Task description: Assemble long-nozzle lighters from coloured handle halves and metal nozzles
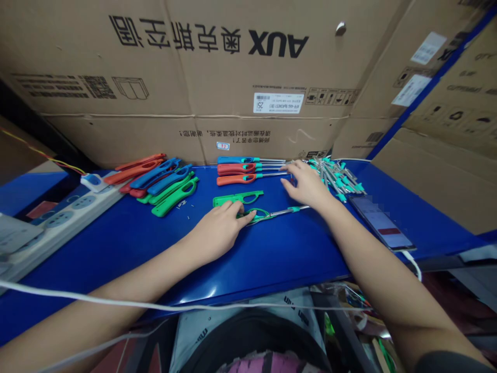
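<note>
Green lighter (261, 218): under my left hand (222, 227), its rod (282, 213) ending near my right hand (305, 185).
Left hand: closed on its handle.
Right hand: at the rod ends of 3 lighters (235, 169); whether gripping, I cannot tell.

Upside down on the carton (233, 77) stand "AUX" and "奥克斯空调", with the smaller "师傅您辛苦了!请在搬运时对我温柔些,谢谢您!" and handling signs (334, 97). Its white label (277, 103) appears to show "25", the finer print being too blurred to trust. The grey sheet (310, 305) below repeats "min".
</note>
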`<action>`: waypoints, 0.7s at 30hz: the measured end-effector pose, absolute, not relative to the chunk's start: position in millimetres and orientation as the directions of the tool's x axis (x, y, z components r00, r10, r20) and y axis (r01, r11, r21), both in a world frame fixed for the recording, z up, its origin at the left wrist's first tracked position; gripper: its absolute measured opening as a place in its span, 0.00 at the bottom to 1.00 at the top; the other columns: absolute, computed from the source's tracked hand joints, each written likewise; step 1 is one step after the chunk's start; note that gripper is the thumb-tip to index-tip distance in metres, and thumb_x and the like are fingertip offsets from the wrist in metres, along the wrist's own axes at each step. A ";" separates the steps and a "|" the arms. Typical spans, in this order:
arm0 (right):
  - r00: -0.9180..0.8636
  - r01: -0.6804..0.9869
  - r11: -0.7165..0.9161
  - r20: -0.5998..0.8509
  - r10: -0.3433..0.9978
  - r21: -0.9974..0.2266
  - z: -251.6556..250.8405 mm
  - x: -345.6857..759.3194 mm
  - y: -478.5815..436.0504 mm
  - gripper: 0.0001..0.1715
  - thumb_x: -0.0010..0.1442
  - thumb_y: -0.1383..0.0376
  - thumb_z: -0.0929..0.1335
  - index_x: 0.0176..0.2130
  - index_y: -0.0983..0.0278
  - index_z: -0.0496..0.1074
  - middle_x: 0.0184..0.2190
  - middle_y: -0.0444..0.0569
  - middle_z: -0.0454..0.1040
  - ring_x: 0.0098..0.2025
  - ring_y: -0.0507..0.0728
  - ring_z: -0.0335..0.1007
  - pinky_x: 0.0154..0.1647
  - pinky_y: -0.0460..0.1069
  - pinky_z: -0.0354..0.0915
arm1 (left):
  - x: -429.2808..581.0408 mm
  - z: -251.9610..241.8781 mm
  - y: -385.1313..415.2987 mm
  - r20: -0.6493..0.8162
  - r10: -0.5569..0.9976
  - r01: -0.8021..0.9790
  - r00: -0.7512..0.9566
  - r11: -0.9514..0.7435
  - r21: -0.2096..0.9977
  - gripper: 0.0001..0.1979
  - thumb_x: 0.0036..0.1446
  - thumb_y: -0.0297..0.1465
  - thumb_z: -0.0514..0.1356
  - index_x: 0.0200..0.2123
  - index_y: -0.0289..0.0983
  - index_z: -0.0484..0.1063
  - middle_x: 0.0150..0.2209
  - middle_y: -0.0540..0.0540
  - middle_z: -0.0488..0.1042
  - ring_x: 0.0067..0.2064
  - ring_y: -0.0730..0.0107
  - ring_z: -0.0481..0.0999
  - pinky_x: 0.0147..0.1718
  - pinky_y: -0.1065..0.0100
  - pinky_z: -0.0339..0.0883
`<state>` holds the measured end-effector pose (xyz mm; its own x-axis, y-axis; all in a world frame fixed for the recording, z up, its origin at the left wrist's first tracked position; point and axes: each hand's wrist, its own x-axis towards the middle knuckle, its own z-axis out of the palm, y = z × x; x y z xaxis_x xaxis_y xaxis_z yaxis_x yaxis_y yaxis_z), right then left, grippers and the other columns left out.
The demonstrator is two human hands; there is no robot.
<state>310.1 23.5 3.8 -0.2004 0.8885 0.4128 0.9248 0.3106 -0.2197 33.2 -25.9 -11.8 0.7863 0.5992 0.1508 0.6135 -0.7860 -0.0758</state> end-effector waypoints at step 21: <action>0.276 0.960 -0.266 0.137 0.951 -0.087 -20.0 361.9 51.3 0.14 0.61 0.61 0.67 0.37 0.71 0.76 0.47 0.69 0.69 0.56 0.73 0.64 0.55 0.64 0.63 | 33.3 -1.5 -23.8 0.128 0.686 0.690 0.716 -0.724 0.014 0.15 0.66 0.30 0.55 0.53 0.37 0.77 0.47 0.37 0.75 0.44 0.55 0.77 0.42 0.59 0.74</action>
<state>361.9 51.3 -20.0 0.2757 0.9514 0.1371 0.9601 -0.2656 -0.0875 33.3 -23.8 -1.5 0.7165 0.6857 0.1285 0.6900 -0.7237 0.0143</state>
